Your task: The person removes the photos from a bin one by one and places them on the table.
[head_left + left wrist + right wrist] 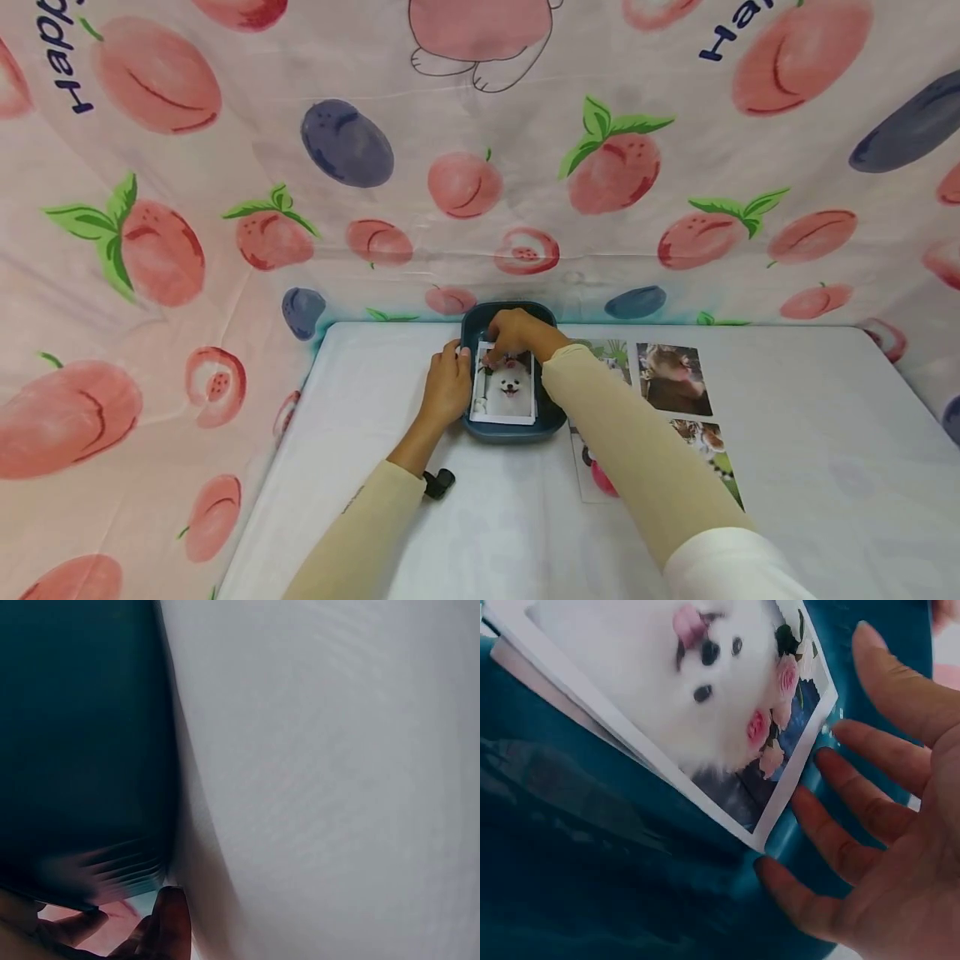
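A dark teal plastic tray [514, 433] with rounded corners stands on the white table. Inside it lies a small stack of photo prints [510, 402], the top one showing a white fluffy dog with pink roses. My left hand [447, 385] grips the tray at its left side; in the left wrist view its fingers [174, 922] are at the ridged end of the tray wall. My right hand [900, 825] reaches into the tray, fingers spread, with fingertips right at the white border of the top dog photo [720, 712]. Nothing is pinched between thumb and fingers.
Right of the tray lie more photo prints: a brown animal picture [674, 379], a tiger picture [708, 450] and one with pink [596, 479], partly hidden by the right sleeve [637, 442]. A fruit-patterned cloth [465, 125] hangs behind the table [825, 433].
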Available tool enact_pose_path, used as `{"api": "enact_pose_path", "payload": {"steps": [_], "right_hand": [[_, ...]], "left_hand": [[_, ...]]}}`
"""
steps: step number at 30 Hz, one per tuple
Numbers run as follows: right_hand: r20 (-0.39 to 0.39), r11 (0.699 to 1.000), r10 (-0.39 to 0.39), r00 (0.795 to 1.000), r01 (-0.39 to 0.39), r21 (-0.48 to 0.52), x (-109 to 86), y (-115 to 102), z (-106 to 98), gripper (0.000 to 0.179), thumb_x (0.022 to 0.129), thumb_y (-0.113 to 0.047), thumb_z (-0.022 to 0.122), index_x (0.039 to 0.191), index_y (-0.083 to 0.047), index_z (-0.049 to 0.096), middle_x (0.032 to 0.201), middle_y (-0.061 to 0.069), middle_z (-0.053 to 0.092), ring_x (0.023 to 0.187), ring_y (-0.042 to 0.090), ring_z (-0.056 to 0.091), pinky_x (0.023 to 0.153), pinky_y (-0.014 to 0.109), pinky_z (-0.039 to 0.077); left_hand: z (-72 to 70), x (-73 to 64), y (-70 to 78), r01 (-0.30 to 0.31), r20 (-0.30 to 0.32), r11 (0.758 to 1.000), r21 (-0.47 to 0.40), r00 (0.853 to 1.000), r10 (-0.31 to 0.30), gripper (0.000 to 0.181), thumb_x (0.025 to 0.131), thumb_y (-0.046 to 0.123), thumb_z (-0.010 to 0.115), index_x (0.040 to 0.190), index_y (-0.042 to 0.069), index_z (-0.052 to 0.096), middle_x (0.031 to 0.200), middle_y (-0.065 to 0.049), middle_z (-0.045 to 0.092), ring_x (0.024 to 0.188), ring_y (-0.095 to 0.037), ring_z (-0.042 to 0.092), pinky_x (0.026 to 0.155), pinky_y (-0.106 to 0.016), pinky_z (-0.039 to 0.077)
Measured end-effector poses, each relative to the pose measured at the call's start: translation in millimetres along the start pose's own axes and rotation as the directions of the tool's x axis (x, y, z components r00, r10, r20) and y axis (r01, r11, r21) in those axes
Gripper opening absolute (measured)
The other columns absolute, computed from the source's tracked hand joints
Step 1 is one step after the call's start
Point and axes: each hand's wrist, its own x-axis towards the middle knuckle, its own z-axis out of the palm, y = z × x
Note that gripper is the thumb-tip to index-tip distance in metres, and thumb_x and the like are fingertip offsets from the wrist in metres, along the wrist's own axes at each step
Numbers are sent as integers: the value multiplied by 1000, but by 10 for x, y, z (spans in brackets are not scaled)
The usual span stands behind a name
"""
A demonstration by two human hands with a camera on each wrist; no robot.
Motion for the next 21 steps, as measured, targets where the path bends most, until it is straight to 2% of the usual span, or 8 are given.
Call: {"api": "enact_pose_path", "payload": {"steps": [3, 6, 12, 16, 21], "right_hand": [[10, 1000, 17, 1000, -17, -9, -16, -13, 38, 54, 85, -33, 84, 131, -10, 69, 129, 7, 69, 114, 23, 64, 100, 41, 54], [15, 999, -11, 1000, 11, -38, -51, -29, 42, 48, 84, -30, 85, 126, -10, 72, 122, 6, 72, 110, 22, 66, 97, 39, 55], [-40, 978, -145, 989, 138, -156, -117, -21, -4, 34, 83, -27, 87, 113, -17, 74, 109, 3, 72, 99, 22, 63, 85, 37, 54], [-116, 961, -258, 959, 242, -133, -247, 39, -109, 24, 83, -27, 87, 98, -17, 72, 93, 2, 67, 85, 20, 56, 76, 34, 47], [-215, 902, -428, 878, 429, -44, -564, 188, -449, 15, 86, -25, 84, 90, -15, 73, 80, -1, 65, 70, 15, 50, 69, 32, 42]], "left_hand": [[10, -9, 12, -5, 0, 1000, 4, 1000, 5, 48, 112, 31, 37, 147, 0, 46, 127, -28, 57, 121, -42, 57, 106, -56, 44], [15, -7, 18, -2, 6, 1000, 6, 1000, 2, 49, 112, 31, 36, 148, 0, 45, 130, -29, 55, 123, -43, 56, 108, -56, 43], [18, 4, 10, -10, 6, 1000, 15, 1000, 10, 50, 112, 32, 35, 149, 0, 45, 135, -32, 54, 127, -45, 54, 110, -56, 42], [18, 5, 6, -4, 4, 1000, 17, 1000, 4, 50, 112, 33, 35, 149, 0, 44, 133, -31, 55, 126, -45, 54, 109, -56, 42], [4, -4, -1, 2, 0, 1000, 11, 1000, -2, 50, 112, 32, 36, 149, 0, 44, 134, -31, 55, 127, -45, 54, 109, -57, 41]]}}
